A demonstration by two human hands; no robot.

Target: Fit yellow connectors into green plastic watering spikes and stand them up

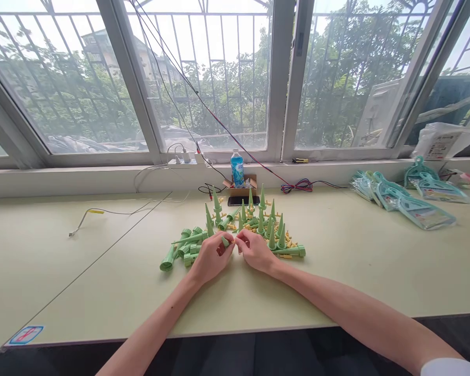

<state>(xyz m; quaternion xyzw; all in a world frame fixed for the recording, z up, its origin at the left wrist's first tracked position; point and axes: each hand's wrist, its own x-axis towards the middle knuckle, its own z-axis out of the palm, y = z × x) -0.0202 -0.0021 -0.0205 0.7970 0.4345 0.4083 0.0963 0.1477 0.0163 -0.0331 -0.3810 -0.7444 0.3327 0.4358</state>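
Observation:
My left hand (211,257) is closed on a small green cone piece (224,241), pinched at its fingertips. My right hand (255,250) meets it fingertip to fingertip and pinches something small that I cannot make out. Both hands rest on the pale green table (102,271) at the near edge of a heap of green plastic parts. Several green cones (261,219) stand upright behind my hands. Several green tube-shaped pieces (182,248) lie on their sides to the left. Small yellow bits (286,256) are scattered among them.
A blue-labelled bottle (237,168) stands in a small cardboard box (250,189) by the window ledge, with a dark phone (243,200) in front. Red and black wires (297,185) and a white cable (113,211) trail across the table. Packets of teal items (411,201) lie at the right.

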